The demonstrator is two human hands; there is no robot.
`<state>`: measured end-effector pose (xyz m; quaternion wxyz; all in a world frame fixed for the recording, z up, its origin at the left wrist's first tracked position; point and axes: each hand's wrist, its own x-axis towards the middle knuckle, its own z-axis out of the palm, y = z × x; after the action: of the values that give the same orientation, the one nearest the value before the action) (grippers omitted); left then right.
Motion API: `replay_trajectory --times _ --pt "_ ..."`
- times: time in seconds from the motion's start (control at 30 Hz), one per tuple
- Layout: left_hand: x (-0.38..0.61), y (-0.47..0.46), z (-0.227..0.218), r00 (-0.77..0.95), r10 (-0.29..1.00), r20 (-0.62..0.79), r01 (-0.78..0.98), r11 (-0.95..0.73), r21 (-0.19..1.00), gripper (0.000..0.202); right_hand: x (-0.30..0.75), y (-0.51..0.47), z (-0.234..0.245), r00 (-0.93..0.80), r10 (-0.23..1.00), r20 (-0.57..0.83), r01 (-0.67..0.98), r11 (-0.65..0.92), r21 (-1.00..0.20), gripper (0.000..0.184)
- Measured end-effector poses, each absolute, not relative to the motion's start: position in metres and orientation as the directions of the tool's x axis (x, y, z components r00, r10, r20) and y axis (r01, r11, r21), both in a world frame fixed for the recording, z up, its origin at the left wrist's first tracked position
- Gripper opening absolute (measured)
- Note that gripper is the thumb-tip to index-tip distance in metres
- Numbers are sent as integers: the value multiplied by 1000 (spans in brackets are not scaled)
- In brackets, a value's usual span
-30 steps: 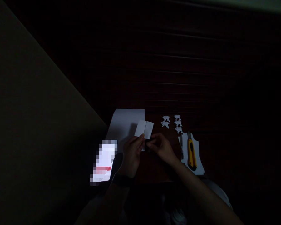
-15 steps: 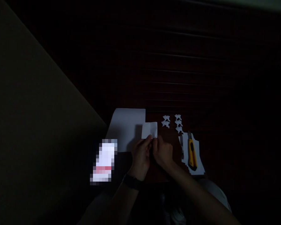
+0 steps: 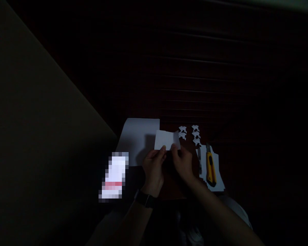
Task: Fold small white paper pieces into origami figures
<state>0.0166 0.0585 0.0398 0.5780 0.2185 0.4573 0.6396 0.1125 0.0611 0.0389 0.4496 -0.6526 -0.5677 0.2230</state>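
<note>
The scene is very dark. My left hand [image 3: 154,169] and my right hand [image 3: 182,164] both pinch the near edge of a small white paper piece [image 3: 167,140], held open and nearly flat above a dark wooden table [image 3: 174,184]. A crease runs down the paper's middle. A dark watch sits on my left wrist.
A larger white sheet [image 3: 137,138] lies just left of the small piece. Several small folded white paper shapes [image 3: 189,134] sit in two columns to the right. A yellow utility knife [image 3: 209,165] rests on paper scraps beside a thin metal tool [image 3: 199,160]. A blurred bright rectangle [image 3: 115,176] lies at the left.
The small paper has been unfolded wider, from a narrow folded strip to a broader sheet. Both hands shifted slightly right and spread apart along its near edge.
</note>
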Motion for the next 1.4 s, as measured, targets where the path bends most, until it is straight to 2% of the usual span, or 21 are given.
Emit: replay_trajectory --times 0.1,0.3,0.37,0.47,0.53,0.6,0.63,0.7,0.8,0.9,1.0,1.13,1.4 --pt "14 59 41 -313 933 -177 -414 34 910 18 115 62 40 244 945 216 536 54 -842 40" --pt "1 63 53 -429 903 -24 -101 -22 995 21 122 59 45 113 963 246 644 118 -756 38" --pt "-3 64 55 -441 897 -21 -99 -25 995 21 125 58 48 85 965 248 641 138 -755 35" --pt "-6 65 56 -440 896 -55 -191 -33 981 20 130 61 50 121 961 247 597 128 -792 32" --pt "-7 66 56 -436 896 -87 -257 -31 966 20 135 65 49 198 958 209 490 88 -867 30" --pt "-8 67 55 -392 912 -121 -302 -4 953 20 140 71 48 229 969 90 248 31 -968 26" --pt "-9 66 55 -347 927 -139 -321 22 947 19 143 74 48 193 981 5 82 -11 -997 25" --pt "-10 66 54 -211 961 -178 -362 92 928 17 149 79 51 40 992 -117 -206 -106 -973 33" --pt "-11 64 52 -38 976 -216 -432 179 884 15 155 81 60 -209 965 -158 -353 -225 -908 50" --pt "-12 63 51 33 968 -250 -420 240 875 15 154 78 67 -219 970 -106 -337 -177 -924 60" --pt "-11 63 53 24 954 -300 -348 289 892 16 149 77 64 -169 984 -48 -280 -94 -955 51" --pt "-9 64 59 -36 951 -307 -301 283 911 17 143 80 51 -82 996 -37 -231 -55 -971 37" --pt "-8 64 58 -27 954 -300 -287 280 916 28 145 84 39 7 1000 6 -33 6 -999 31"
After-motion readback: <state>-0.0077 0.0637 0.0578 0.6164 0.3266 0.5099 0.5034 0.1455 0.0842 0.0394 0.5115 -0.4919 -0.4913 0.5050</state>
